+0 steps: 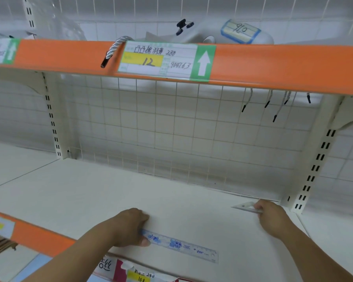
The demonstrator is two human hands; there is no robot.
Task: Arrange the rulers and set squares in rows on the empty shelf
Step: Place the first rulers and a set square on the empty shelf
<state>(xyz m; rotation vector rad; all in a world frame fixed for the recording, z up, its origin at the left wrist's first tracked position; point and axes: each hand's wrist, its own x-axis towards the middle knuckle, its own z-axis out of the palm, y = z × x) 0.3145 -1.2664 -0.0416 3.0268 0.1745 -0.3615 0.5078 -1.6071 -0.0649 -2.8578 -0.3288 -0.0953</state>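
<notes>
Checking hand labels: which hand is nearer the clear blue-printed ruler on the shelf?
Left. The left hand grips the clear blue-printed plastic ruler at its left end; the right hand is apart, further back and to the right, holding a clear triangular set square.

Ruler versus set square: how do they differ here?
The ruler is a long strip with blue print; the set square is a triangle without visible colour. The ruler lies near the front of the shelf, gripped by the left hand; the set square is further back right, in the right hand. Both are clear plastic.
</notes>
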